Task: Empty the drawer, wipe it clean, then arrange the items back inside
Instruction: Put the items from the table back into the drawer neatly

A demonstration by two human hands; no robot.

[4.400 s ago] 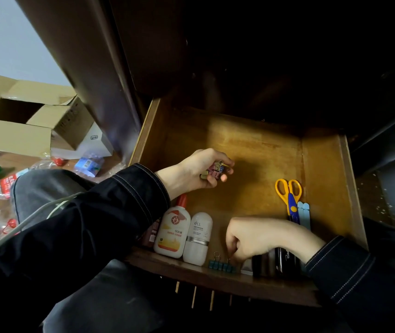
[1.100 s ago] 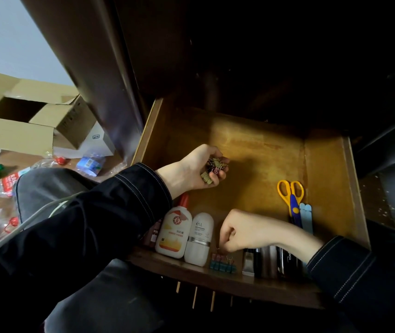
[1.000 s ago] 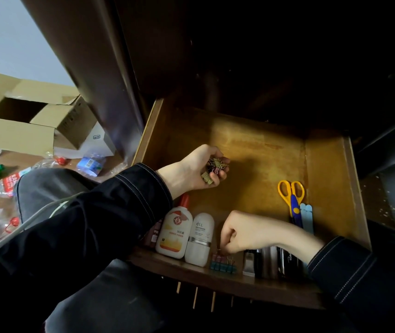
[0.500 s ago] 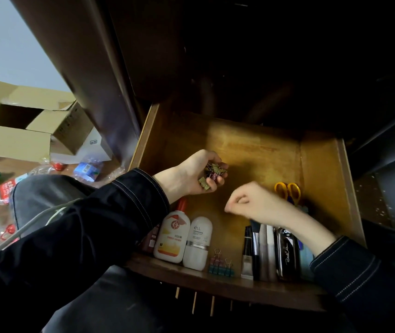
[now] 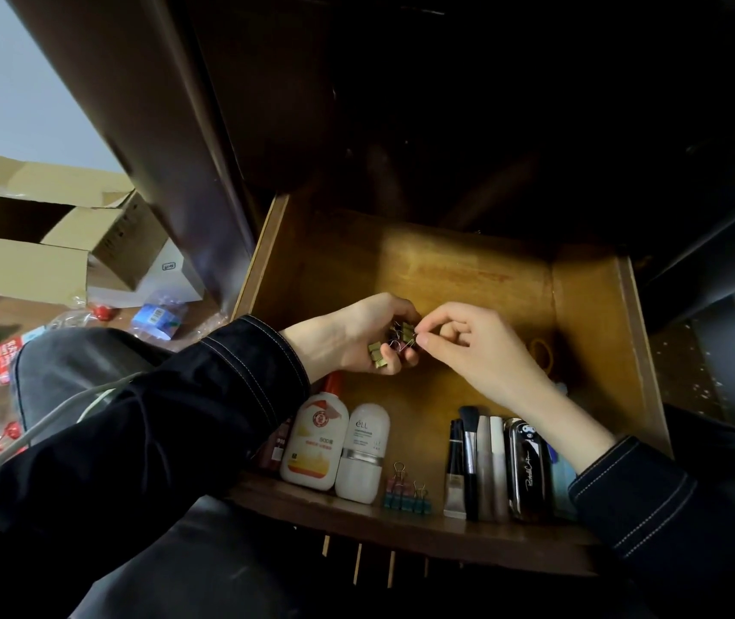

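Note:
The wooden drawer (image 5: 468, 270) stands pulled out below me. Over its middle, my left hand (image 5: 357, 337) cups a bunch of small gold binder clips (image 5: 403, 335). My right hand (image 5: 468, 346) meets it from the right, and its thumb and forefinger pinch one clip from the bunch. Along the drawer's front lie two white bottles (image 5: 339, 444), a row of pink and teal binder clips (image 5: 406, 495), a makeup brush with tubes (image 5: 475, 462) and a glossy black case (image 5: 528, 469). The yellow scissors handle (image 5: 542, 352) peeks out behind my right wrist.
An open cardboard box (image 5: 44, 230) sits on the floor at the left, with crushed plastic bottles (image 5: 4, 350) scattered around it. The dark cabinet body (image 5: 446, 105) overhangs the drawer's back. My knee (image 5: 89, 364) is beside the drawer's left wall.
My right hand has lifted from the clip row at the drawer's front and moved up to my left hand, where it now pinches a gold clip. The left hand has held still.

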